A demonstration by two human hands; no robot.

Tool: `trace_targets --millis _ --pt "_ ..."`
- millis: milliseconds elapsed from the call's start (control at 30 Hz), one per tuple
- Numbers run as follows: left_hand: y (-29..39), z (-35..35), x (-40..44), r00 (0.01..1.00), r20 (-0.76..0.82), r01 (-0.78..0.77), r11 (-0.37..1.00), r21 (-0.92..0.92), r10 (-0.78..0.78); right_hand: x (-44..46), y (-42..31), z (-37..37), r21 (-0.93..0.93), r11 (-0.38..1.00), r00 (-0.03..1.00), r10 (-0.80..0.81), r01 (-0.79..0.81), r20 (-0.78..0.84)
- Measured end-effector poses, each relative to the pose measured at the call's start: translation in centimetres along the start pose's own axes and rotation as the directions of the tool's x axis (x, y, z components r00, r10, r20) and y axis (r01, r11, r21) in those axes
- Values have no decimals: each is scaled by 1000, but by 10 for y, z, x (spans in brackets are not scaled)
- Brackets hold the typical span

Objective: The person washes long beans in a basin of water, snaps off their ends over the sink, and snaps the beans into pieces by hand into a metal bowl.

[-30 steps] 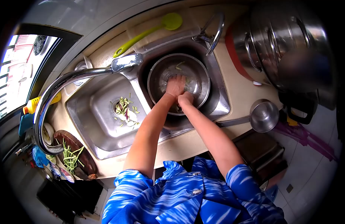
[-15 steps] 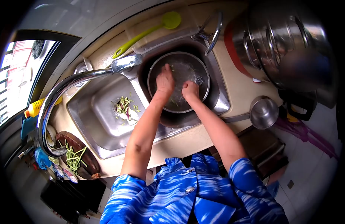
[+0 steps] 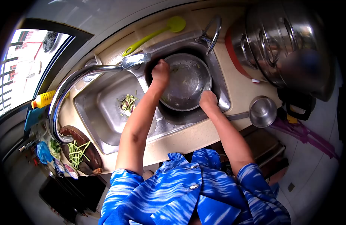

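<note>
A round metal basin [image 3: 186, 80] with water and a few green bits in it sits in the right sink bowl [image 3: 222, 98]. My left hand [image 3: 160, 72] is closed on the basin's left rim. Across from it, my right hand [image 3: 209, 100] grips the lower right rim, its fingertips partly hidden. Green trimmings [image 3: 128, 104] lie around the drain of the left sink bowl [image 3: 101, 125]. A chrome faucet [image 3: 73, 77] arches over that bowl, its head near my left hand.
Long green beans [image 3: 78, 153] lie on a dark wooden board [image 3: 91, 147] at the left. A lime-green ladle [image 3: 154, 35] rests behind the sink. To the right are a steel saucepan [image 3: 263, 111] and a large steamer pot [image 3: 289, 45]. A yellow bottle [image 3: 44, 99] stands by the window.
Both hands have moved from inside the basin out to its rim, left hand to the left and right hand to the right, and now hold it. The view has shifted slightly.
</note>
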State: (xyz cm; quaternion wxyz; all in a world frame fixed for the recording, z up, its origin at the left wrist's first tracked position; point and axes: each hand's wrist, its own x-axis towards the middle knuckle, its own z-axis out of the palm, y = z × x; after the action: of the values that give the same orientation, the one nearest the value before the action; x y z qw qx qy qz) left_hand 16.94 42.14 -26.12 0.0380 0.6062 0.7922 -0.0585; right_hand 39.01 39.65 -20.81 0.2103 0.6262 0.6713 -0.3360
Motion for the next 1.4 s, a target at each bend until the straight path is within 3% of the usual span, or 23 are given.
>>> trace_targets --millis 67,100,133,167,233,267,333,367,433,567,633,700,833,900,933,967,1000,1033,1067,1100,1233,1400 --pt "-2 6 9 999 -33 10 1000 4 -10 9 4 16 73 997 1000 0 -1 17" --pt "-2 1 11 999 -31 15 1000 5 -15 14 5 22 229 966 991 130 -118 -36" --pt "-2 -5 14 997 19 -73 997 26 73 20 6 26 383 898 962 263 -217 -70" --pt "-2 -11 17 985 71 -163 986 44 159 26 6 31 381 900 963 259 -214 -70" --pt "2 -18 18 995 67 -81 996 44 77 32 3 36 499 808 939 343 -312 30" --pt "1 -23 16 997 51 -55 998 15 54 33 4 39 500 810 941 336 -305 31" --pt "-2 -33 16 997 70 -22 1000 -16 23 28 1 35 359 909 955 270 -212 -119" --pt "-3 -37 11 997 75 -22 1000 -8 23 26 2 31 312 930 968 233 -196 -88" --pt "-2 -67 2 990 129 -70 995 67 61 18 1 15 424 883 966 251 -200 -67" --pt "-13 -103 -17 993 106 -47 998 37 42 8 -6 -5 389 906 978 201 -167 -48" --pt "-14 -132 -33 991 76 125 957 -263 -109 5 -6 -12 340 930 984 168 -138 -60" --pt "-12 -152 -51 987 81 156 946 -285 -139 4 -6 -14 346 932 989 136 -105 -66" --pt "-4 -205 -78 999 -14 26 966 -256 -30 20 -20 -11 363 924 988 146 -117 -53" --pt "5 -228 -86 999 -42 -5 968 -251 -6 16 -36 -31 340 928 954 46 -151 296" --pt "12 -239 -88 999 -42 -15 980 -200 7 48 -30 11 347 936 989 8 -60 149" --pt "16 -248 -93 993 -93 -84 976 -202 67 49 -32 9 339 940 989 -7 -44 146" --pt "22 -260 -98 994 -66 -93 981 -167 83 48 -35 7 640 763 954 -113 -95 277" --pt "29 -269 -104 995 -37 -99 986 -132 95 52 -36 11 844 499 895 -258 -198 363" --pt "36 -270 -111 993 -34 -118 986 -114 114 50 -38 20 953 160 880 -367 -258 300" --pt "43 -270 -118 992 -29 -126 987 -94 124 50 -41 21 954 84 842 -453 -286 292" --pt "64 -270 -150 962 -175 -198 977 79 209 39 -47 -5 960 215 710 -648 -179 277" --pt "58 -285 -173 927 -290 -221 971 87 237 27 -54 -27 922 358 644 -742 146 186"
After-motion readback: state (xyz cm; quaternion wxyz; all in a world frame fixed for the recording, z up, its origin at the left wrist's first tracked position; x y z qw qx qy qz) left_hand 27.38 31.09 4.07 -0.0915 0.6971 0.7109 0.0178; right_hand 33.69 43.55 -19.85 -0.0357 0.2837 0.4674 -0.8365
